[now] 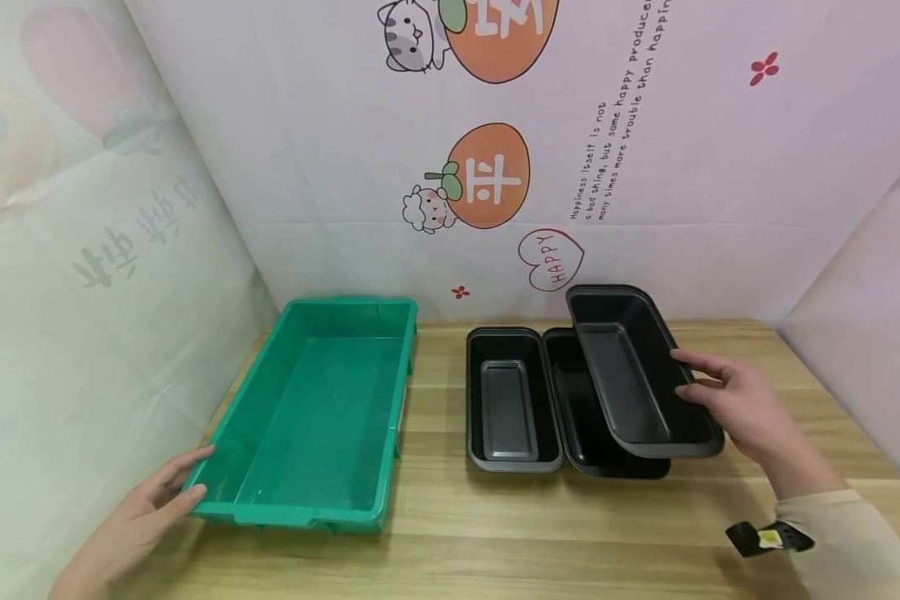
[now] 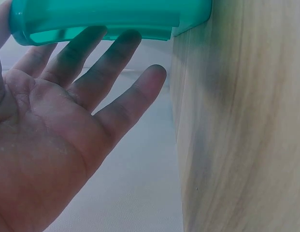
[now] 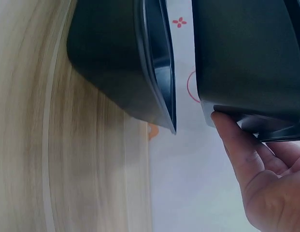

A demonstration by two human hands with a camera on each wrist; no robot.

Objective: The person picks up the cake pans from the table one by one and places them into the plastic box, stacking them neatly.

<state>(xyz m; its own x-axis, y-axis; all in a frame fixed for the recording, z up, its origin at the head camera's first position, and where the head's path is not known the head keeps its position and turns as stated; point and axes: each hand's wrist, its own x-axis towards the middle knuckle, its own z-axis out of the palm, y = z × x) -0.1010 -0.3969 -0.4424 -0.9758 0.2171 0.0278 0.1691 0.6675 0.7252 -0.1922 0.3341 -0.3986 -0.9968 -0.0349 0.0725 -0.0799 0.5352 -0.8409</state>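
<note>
A green tray (image 1: 322, 417) lies on the left of the table. At its near left corner, my left hand (image 1: 131, 521) holds the rim between thumb and fingers; the left wrist view shows the fingers of that hand (image 2: 67, 116) nearly straight, the little finger off the tray (image 2: 101, 14). My right hand (image 1: 750, 417) grips the right long rim of a black loaf pan (image 1: 626, 375), raised and tilted over a second black pan (image 1: 581, 408). A third pan (image 1: 510, 408) stands left of that one. In the right wrist view the hand (image 3: 270, 169) pinches the raised pan (image 3: 251, 58).
A printed white cloth (image 1: 330, 167) hangs behind the wooden table (image 1: 450, 542), with cloth walls at the left and right (image 1: 870, 333). A black strap with a yellow piece (image 1: 770, 538) is at the right sleeve (image 1: 847, 533).
</note>
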